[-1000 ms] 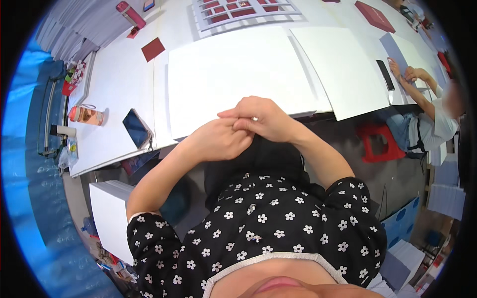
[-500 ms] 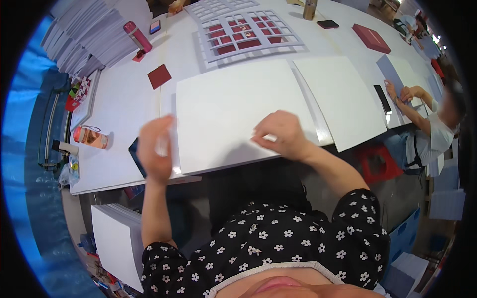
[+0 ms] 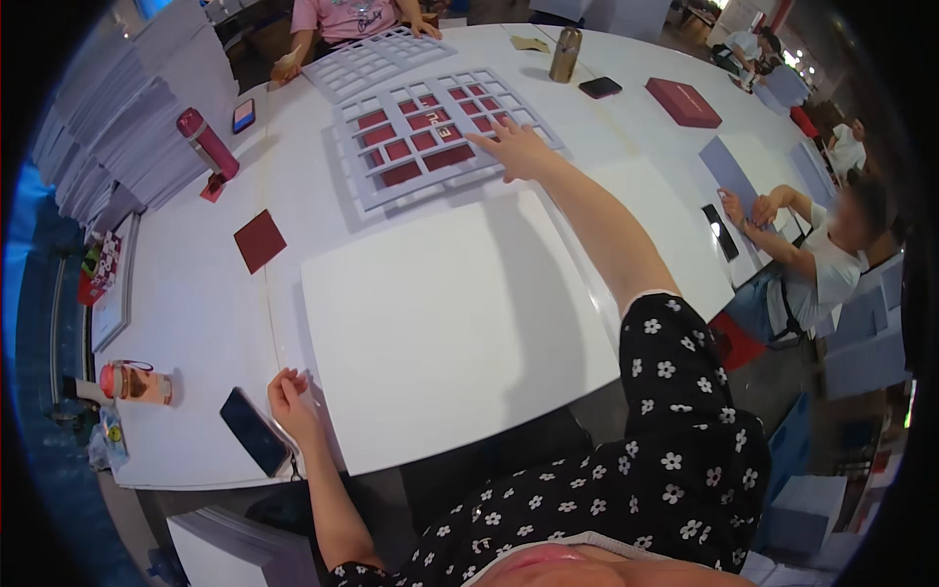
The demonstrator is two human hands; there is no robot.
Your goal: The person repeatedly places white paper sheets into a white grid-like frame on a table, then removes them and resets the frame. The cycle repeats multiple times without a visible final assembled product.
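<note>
A large white board [image 3: 460, 323] lies flat on the white table [image 3: 186, 313] in front of me. My left hand [image 3: 290, 399] rests with its fingers on the board's near left corner, beside a dark phone [image 3: 253, 431]. My right hand [image 3: 512, 149] reaches far forward with spread fingers and touches the right edge of a grey grid frame [image 3: 435, 132] that has several dark red cards in its cells. Neither hand holds anything.
A loose red card [image 3: 259, 240], a pink bottle [image 3: 206, 143] and a phone [image 3: 244, 115] lie at the left. A second grid frame [image 3: 372, 61], a metal flask [image 3: 564, 54] and a red box [image 3: 683, 102] sit farther back. Other people sit at the far side and the right.
My right hand left the white board and stretched forward to the grid frame. My left hand stayed at the board's near left corner. The view swung forward over the table.
</note>
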